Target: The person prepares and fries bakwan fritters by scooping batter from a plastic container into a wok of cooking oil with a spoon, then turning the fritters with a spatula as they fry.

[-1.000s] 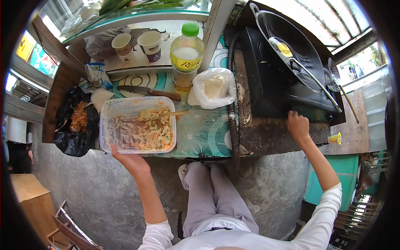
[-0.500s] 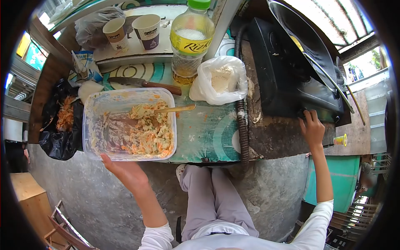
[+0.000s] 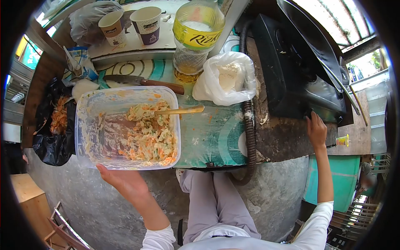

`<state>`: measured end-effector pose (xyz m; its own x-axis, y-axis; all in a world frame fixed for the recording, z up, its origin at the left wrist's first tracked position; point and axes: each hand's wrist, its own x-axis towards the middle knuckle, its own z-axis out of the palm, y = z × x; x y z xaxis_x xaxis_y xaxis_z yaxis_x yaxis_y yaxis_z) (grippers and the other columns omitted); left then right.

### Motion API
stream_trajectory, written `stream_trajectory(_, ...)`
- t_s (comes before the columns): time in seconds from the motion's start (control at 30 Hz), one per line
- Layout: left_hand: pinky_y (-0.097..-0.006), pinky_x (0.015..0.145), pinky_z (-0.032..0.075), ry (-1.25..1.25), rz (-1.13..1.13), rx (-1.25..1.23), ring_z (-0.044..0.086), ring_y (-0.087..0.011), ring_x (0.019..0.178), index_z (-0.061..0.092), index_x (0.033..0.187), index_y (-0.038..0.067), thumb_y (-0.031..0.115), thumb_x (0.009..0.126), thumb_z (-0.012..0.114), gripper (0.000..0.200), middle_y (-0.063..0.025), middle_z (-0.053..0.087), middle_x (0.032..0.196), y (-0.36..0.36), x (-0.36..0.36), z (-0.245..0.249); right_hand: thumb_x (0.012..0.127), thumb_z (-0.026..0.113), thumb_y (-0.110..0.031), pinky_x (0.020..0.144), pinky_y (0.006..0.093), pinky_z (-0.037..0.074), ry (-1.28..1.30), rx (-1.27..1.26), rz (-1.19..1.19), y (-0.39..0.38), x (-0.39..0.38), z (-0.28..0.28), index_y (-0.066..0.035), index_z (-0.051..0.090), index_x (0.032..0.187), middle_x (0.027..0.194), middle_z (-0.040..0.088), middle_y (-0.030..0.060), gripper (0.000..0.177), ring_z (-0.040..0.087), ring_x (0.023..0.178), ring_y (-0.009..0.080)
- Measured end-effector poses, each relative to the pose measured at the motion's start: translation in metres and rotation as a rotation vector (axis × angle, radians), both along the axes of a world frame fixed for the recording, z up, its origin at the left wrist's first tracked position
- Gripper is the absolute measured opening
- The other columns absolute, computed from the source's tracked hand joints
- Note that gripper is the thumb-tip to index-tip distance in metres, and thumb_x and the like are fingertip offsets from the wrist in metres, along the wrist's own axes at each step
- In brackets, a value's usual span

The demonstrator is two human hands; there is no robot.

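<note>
My left hand (image 3: 127, 183) is beside the near edge of a clear plastic tub (image 3: 177, 141), one digit stretched out along it and the others partly hidden by the rim. It looks open. In the tub lies a pale mixture with orange shreds (image 3: 152, 139), a wooden-handled utensil (image 3: 181, 110) resting in it. At the front of the black stove (image 3: 287, 83), the fingers of my right hand (image 3: 317, 129) are closed on a dark knob (image 3: 308, 113).
Behind the tub are a knife (image 3: 162, 85), an oil bottle (image 3: 196, 41), a bag of white powder (image 3: 229, 81) and two paper cups (image 3: 146, 27). A black bag (image 3: 54, 146) sits left. A ribbed hose (image 3: 249, 137) runs beside the stove, which carries a large pan (image 3: 312, 41).
The view has shifted slightly, so the tub and bottle appear larger. My right hand stays at the stove knob and my left hand stays by the tub's near edge.
</note>
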<state>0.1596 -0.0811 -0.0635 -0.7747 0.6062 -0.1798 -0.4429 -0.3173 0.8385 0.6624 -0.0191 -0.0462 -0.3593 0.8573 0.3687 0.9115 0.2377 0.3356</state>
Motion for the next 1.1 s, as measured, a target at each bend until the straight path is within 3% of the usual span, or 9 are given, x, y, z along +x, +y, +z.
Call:
stream_trajectory(0.7,-0.0455,0.106,0.02,0.051,-0.017,-0.036,0.022,-0.0288,0.131,0.014,0.141,0.008,0.055,0.084,0.047,0.081,-0.0133,0.018,0.144,-0.004,0.0,-0.003,0.086,0.055,-0.011,0.061,0.0409,0.047,0.258,0.012,-0.086,-0.001,-0.01,-0.006,0.003,0.052,0.099,0.082,0.06,0.022,0.02,0.059,0.072,0.0387)
stream_trajectory(1.1,-0.0434,0.107,0.019,0.044,-0.016,-0.006,0.023,-0.0272,0.131,0.016,0.141,0.009,0.053,0.086,0.046,0.077,-0.0118,0.019,0.144,-0.006,-0.002,-0.006,0.087,0.055,-0.012,0.056,0.0363,0.044,0.399,0.006,-0.153,0.0,-0.017,-0.007,0.004,0.052,0.098,0.076,0.056,0.0233,0.019,0.056,0.063,0.0382)
